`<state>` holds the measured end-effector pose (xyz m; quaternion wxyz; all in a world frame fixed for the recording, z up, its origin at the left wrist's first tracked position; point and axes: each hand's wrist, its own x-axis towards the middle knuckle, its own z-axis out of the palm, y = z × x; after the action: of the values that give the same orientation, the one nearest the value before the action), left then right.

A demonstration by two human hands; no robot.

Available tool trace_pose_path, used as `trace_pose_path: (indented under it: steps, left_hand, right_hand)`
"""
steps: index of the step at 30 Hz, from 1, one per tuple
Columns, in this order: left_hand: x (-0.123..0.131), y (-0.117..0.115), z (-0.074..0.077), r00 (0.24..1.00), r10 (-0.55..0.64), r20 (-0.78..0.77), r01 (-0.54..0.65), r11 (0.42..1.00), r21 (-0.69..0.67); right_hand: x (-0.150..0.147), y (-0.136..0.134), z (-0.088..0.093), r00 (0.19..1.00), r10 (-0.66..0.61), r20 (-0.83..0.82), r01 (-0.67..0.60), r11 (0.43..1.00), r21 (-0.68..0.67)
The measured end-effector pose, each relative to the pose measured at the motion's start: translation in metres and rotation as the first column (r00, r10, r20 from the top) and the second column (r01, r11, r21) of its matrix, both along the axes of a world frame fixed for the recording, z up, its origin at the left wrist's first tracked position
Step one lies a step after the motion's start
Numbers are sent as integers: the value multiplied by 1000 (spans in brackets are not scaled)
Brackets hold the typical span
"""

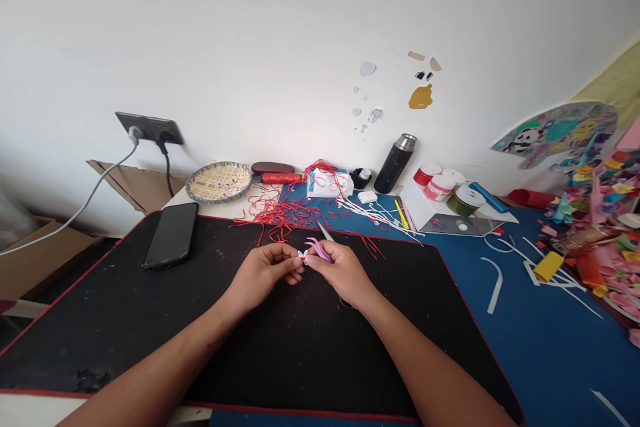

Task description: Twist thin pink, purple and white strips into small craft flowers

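Note:
Both my hands meet over the far middle of a black desk mat. My left hand is closed in a pinch on a tiny white and red piece. My right hand is closed round a pair of scissors, whose metal tip points away from me, along with a thin pink-purple strip that touches the tiny piece. A pile of cut red cord bits lies just beyond my fingers.
A black phone lies on the mat's left. Along the wall stand a woven basket, red thread spool, black flask, tape rolls and white stems. Coloured paper scraps crowd the right. Cables hang from a wall socket.

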<state>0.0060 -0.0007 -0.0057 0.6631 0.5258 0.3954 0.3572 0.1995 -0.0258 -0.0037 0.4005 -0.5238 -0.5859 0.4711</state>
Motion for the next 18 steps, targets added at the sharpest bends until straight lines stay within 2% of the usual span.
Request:
trace_pose_path:
  steps: [7,18]
  left_hand:
    - [2,1,-1,1000,7,24,-5,998,-66]
    - [3,0,0,999,51,-6,-51,998,25]
  right_hand:
    - [-1,0,-7,998,-14,-67,8,996,-88]
    - [-2,-1,-6,996,2,-90,-13,993,-116]
